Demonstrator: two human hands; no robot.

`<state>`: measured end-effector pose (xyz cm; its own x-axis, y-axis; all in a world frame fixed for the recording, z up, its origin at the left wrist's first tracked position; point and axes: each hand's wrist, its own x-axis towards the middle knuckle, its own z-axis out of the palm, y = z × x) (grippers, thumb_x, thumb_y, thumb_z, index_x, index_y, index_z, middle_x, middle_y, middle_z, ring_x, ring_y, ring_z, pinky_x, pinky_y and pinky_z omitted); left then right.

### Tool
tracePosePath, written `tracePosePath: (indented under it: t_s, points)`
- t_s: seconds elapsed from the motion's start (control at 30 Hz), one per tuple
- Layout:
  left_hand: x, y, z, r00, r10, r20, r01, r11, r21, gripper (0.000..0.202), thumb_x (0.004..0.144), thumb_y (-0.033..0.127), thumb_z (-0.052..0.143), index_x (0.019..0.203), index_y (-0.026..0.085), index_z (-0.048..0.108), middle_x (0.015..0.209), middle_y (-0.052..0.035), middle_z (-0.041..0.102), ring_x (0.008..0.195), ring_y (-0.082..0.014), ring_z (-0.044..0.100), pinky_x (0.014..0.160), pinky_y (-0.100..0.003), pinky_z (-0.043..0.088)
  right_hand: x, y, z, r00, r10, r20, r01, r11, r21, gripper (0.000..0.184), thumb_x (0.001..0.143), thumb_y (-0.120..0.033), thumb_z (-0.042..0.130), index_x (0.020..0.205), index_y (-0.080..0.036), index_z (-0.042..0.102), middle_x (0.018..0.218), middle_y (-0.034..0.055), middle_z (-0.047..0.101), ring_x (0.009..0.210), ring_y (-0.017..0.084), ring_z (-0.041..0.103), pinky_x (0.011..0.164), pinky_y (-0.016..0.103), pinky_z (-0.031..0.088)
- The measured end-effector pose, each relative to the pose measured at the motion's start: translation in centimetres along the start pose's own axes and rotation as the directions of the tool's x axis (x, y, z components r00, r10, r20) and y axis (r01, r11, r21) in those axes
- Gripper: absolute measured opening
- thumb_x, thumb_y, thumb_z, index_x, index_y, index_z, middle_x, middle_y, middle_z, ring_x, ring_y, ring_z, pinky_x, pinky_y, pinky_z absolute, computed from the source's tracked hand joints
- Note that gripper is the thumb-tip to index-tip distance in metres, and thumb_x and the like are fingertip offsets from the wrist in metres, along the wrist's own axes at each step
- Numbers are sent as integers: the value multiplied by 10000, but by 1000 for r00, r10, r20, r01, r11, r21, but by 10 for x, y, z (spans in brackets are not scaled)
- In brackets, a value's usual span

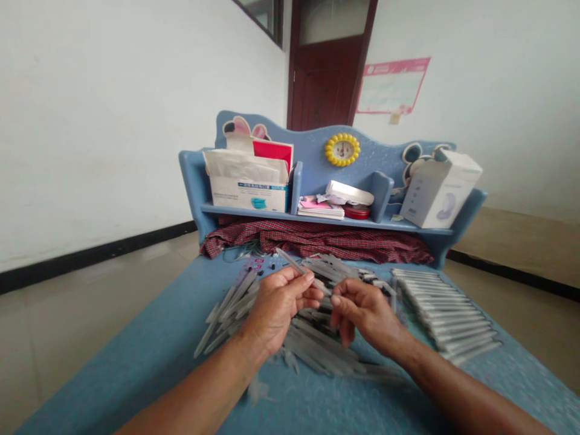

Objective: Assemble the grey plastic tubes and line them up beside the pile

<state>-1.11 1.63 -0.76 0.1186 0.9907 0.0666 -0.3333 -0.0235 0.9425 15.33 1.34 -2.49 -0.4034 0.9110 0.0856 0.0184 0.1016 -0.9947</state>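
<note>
My left hand [285, 299] pinches a translucent pen barrel [292, 262] between thumb and fingers. The barrel slants from upper left down toward my right hand [362, 311]. The right thumb and forefinger are pressed together at the barrel's lower end; a small dark bit shows there, too small to name. Beneath both hands spreads a loose pile of similar pen barrels [317, 347], partly hidden by the hands. More barrels [231, 308] lie to the left of my left hand. On the right, pens [448, 311] are laid side by side in a neat stack.
The blue table [149, 344] has a shelf [376, 225] at its back, holding a mask box [249, 184], a white carton [441, 190], papers [319, 208] and a round red tin [357, 212]. A checked cloth [317, 238] lies bunched under the shelf. Small dark pieces [273, 266] lie behind the pile.
</note>
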Motion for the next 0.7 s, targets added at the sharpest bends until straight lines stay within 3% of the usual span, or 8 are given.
tracePosePath:
  t_s: [0.1, 0.23, 0.37, 0.5, 0.63, 0.7]
  points:
    - [0, 1, 1, 1000, -2, 4, 2, 1000, -1, 148, 749, 245, 627, 759, 99, 601, 698, -62, 641, 620, -138, 610, 571, -244, 503, 0, 1, 1, 998, 39, 50, -38, 999, -16, 401, 825, -546, 423, 789, -151, 482, 548, 8, 620, 327, 101, 536, 310, 165, 357]
    - [-1, 2, 2, 1000, -7, -13, 7, 1000, 2, 134, 743, 230, 626, 761, 101, 593, 688, -57, 641, 612, -134, 609, 569, -237, 500, 1, 1, 0, 999, 24, 24, -24, 1000, 2, 362, 758, -501, 565, 861, -174, 450, 552, -24, 621, 313, 101, 526, 291, 152, 330]
    - [-1, 3, 3, 1000, -18, -6, 18, 1000, 2, 135, 739, 226, 627, 762, 98, 592, 677, -54, 638, 592, -128, 603, 563, -234, 497, 1, 0, -1, 995, 58, 76, -61, 998, 33, 382, 809, -539, 461, 801, -156, 469, 542, 4, 624, 314, 105, 533, 291, 156, 330]
    - [-1, 3, 3, 1000, -4, -20, 4, 1000, -6, 128, 730, 220, 637, 746, 100, 593, 681, -48, 629, 601, -130, 601, 556, -232, 495, 1, -1, 1, 997, 52, 59, -54, 998, 43, 372, 751, -509, 569, 828, -162, 458, 540, -12, 622, 315, 105, 532, 293, 154, 330]
    - [-1, 3, 3, 1000, 1, -1, -1, 1000, -17, 136, 732, 231, 639, 747, 102, 600, 688, -50, 632, 606, -130, 600, 569, -241, 498, 0, -2, 2, 987, 102, 123, -113, 990, 79, 419, 786, -569, 469, 792, -150, 475, 535, 13, 624, 320, 112, 537, 297, 166, 334]
    - [-1, 3, 3, 1000, -2, -3, 2, 1000, -23, 137, 728, 232, 644, 755, 104, 604, 698, -52, 637, 612, -130, 603, 571, -237, 495, 0, -2, 2, 990, 99, 96, -106, 992, 71, 417, 752, -561, 529, 838, -159, 462, 537, 0, 625, 312, 111, 531, 294, 164, 331]
